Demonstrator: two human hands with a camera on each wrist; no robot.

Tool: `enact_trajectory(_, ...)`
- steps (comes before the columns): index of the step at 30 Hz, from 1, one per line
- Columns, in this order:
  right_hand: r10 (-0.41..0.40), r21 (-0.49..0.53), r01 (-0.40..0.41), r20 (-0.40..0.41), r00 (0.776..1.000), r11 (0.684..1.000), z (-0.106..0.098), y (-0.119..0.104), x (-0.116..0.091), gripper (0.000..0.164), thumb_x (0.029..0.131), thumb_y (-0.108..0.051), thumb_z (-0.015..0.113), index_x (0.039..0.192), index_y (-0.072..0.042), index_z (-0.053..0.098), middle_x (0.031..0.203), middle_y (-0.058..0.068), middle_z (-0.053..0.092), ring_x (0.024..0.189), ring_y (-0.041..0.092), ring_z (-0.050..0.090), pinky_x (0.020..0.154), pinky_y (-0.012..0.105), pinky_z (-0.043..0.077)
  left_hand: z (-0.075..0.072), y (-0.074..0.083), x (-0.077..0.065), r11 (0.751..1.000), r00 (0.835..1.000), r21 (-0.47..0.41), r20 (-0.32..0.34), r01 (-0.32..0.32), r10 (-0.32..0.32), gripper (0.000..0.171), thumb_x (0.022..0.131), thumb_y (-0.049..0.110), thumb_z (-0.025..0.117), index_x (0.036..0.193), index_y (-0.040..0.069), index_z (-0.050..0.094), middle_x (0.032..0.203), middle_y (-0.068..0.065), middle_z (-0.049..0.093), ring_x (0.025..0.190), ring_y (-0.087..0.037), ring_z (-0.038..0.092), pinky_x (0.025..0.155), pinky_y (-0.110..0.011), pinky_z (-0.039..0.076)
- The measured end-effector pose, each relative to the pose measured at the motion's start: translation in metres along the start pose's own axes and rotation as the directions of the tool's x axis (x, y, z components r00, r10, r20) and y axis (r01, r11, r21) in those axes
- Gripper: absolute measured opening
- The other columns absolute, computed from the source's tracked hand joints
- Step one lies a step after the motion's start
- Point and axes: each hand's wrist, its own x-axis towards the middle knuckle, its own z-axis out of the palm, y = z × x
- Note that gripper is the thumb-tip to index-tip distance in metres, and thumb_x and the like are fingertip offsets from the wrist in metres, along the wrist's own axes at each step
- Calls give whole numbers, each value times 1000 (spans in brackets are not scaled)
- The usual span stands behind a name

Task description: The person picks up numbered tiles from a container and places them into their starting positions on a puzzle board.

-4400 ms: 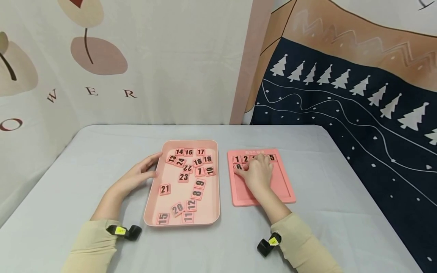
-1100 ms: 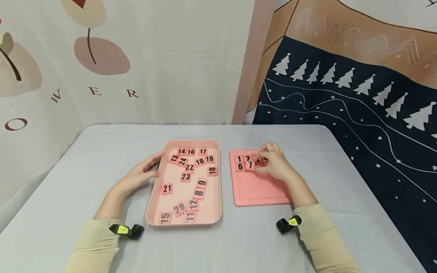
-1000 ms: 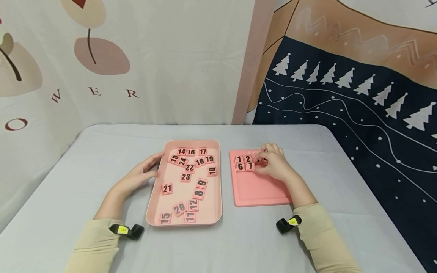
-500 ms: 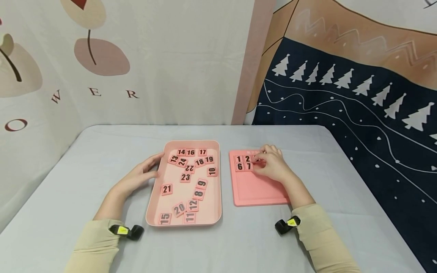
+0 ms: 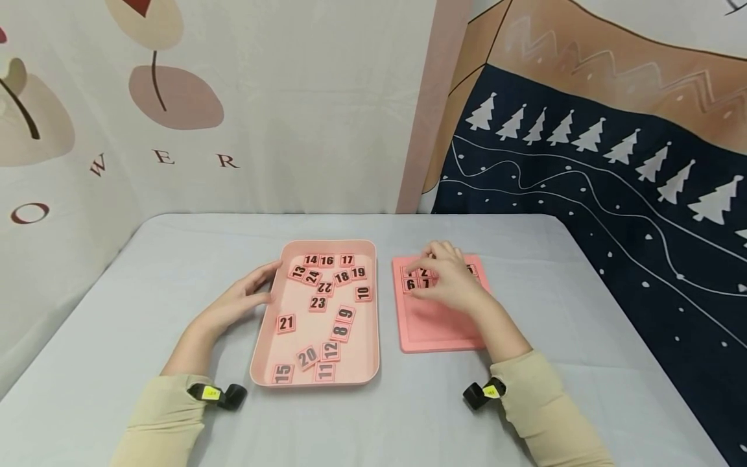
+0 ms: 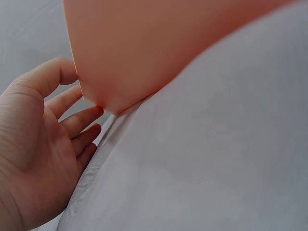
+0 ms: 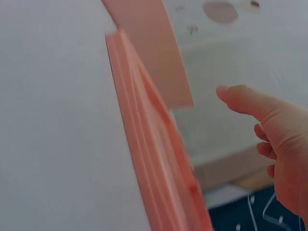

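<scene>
A pink tray in the head view holds several loose number tiles, among them the 21 tile and the 8 tile. My left hand rests with its fingertips against the tray's left rim; the left wrist view shows fingers slightly bent at the tray's side. Right of the tray lies a pink number board. Over its upper rows hovers my right hand, thumb and index finger apart with nothing between them. The 6 tile and 7 tile sit in the second row; the hand hides part of the top row.
A pale cloth covers the table. Behind it hang a light patterned curtain and a dark tree-print cloth. A narrow strip of table separates tray and board.
Since the oldest frame, the 7 tile has gone from the tray to the board beside the 6. In the last half second my right hand has come away from it, leftward. My left hand stays put.
</scene>
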Motion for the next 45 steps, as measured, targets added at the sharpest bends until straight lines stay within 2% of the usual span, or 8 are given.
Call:
enact_trajectory(7, -119, 33, 117, 88, 989, 993, 18, -34, 16, 34, 68, -30, 87, 99, -22, 75, 100, -6, 45, 98, 16, 36, 87, 38, 29, 0, 1, 0, 1000, 1000, 2, -2, 0, 0, 69, 91, 7, 59, 151, 3, 25, 155, -19, 22, 142, -37, 14, 113, -56, 7)
enact_trajectory(13, -197, 7, 200, 189, 962, 980, 34, -55, 31, 33, 71, -35, 84, 100, -26, 74, 101, -7, 42, 95, 15, 35, 84, 35, 30, 2, 3, 0, 1000, 1000, 2, -3, -2, 2, 68, 92, 7, 59, 150, 2, 25, 154, -21, 22, 141, -39, 13, 112, -56, 6)
enact_trajectory(17, -205, -25, 220, 275, 939, 975, 45, -65, 39, 34, 69, -38, 84, 100, -31, 73, 102, -7, 44, 99, 13, 35, 84, 33, 30, 3, 4, -1, 1000, 1000, -5, 1, -1, 1, 68, 92, 7, 59, 150, 2, 25, 154, -21, 21, 141, -40, 13, 112, -57, 6)
enact_trajectory(23, -163, -117, 229, 408, 898, 966, 57, -74, 45, 37, 66, -38, 85, 102, -36, 73, 110, -5, 48, 105, 12, 35, 89, 33, 30, 3, 4, -1, 1000, 1000, -7, 6, -2, 2, 68, 92, 7, 59, 151, 2, 25, 154, -21, 21, 141, -40, 13, 112, -57, 7)
enact_trajectory(31, -201, -161, 309, 474, 857, 937, 70, -80, 48, 38, 68, -35, 85, 104, -40, 72, 100, -9, 41, 101, 12, 34, 92, 33, 30, 2, 2, -1, 1000, 1000, -7, 4, -9, 9, 67, 92, 7, 59, 150, 3, 25, 154, -21, 22, 141, -39, 14, 112, -57, 7)
enact_trajectory(37, -202, -170, 315, 474, 857, 934, 74, -81, 48, 34, 67, -33, 85, 98, -39, 72, 98, -9, 40, 97, 11, 34, 88, 32, 31, 1, 1, -1, 1000, 1000, 5, 1, -8, 8, 68, 92, 7, 59, 150, 2, 25, 154, -22, 22, 141, -40, 13, 112, -58, 7)
enact_trajectory(45, -191, -188, 304, 457, 869, 934, 72, -80, 46, 32, 63, -44, 84, 90, -36, 70, 99, -9, 40, 102, 13, 34, 91, 32, 30, 1, 0, 0, 1000, 1000, -1, 2, 1, -1, 68, 92, 7, 59, 151, 4, 25, 155, -20, 21, 141, -38, 14, 112, -57, 7)
